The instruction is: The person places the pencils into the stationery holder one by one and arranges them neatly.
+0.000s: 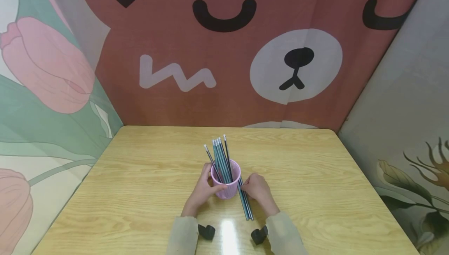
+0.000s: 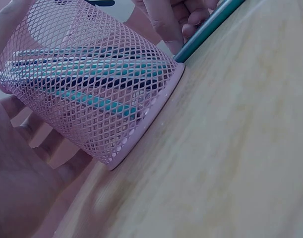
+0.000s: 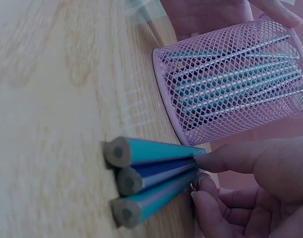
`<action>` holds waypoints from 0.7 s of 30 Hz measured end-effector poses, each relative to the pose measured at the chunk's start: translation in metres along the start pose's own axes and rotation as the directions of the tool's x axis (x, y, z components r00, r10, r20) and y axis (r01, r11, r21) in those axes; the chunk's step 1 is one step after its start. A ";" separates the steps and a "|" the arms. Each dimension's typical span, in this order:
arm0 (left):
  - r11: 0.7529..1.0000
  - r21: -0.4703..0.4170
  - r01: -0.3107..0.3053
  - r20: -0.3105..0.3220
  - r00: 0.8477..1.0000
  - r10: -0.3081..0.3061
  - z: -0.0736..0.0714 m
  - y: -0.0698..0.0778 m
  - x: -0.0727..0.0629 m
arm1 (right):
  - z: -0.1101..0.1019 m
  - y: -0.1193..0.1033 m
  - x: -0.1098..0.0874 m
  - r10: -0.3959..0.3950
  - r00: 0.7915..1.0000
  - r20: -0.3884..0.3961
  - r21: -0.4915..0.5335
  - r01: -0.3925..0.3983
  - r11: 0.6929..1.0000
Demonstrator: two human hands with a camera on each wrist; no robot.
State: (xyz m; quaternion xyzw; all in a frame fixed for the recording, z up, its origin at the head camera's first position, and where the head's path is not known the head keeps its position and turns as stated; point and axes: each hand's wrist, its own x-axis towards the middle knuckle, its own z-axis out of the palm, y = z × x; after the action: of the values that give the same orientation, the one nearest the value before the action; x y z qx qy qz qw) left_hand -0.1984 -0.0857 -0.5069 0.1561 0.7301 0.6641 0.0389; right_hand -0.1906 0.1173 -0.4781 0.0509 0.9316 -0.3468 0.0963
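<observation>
Wood-grain table [image 1: 140,177] | pink mesh pencil cup [image 1: 229,193] upright, left hand [image 1: 202,190] curled round it | three unsharpened pencils [image 3: 161,171] lie just beside it, right hand [image 1: 259,188] pinching them | presumably light, stiff, slick, apt to roll; best gripped mid-shaft

We see a mesh pencil cup [image 3: 230,84] that looks like coated metal, its openwork wall finely textured and its rims smooth with a soft sheen, while the loose pencils [image 3: 158,150] wear smooth, glossy paint that stops at blunt pencil ends [image 3: 120,151] of dull, bare wood round a dark core. Under them we find a smooth wood-grain surface [image 1: 140,177], glossy enough to throw back a bright streak of light, and around it a matt, faintly creased cloth backdrop [image 1: 158,107] and matt cloth sleeves [image 1: 285,233].
</observation>
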 end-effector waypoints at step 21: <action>0.997 0.061 -0.042 -0.054 0.998 0.045 -0.016 -0.002 -0.002 | -0.005 0.009 0.003 0.026 1.000 -0.002 0.072 -0.025 0.997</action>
State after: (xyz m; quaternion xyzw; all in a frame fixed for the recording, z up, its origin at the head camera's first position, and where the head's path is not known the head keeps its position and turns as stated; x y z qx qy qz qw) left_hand -0.2008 -0.1019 -0.5072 0.1546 0.7468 0.6468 -0.0004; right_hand -0.1930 0.1275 -0.4805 0.0667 0.9180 -0.3786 0.0974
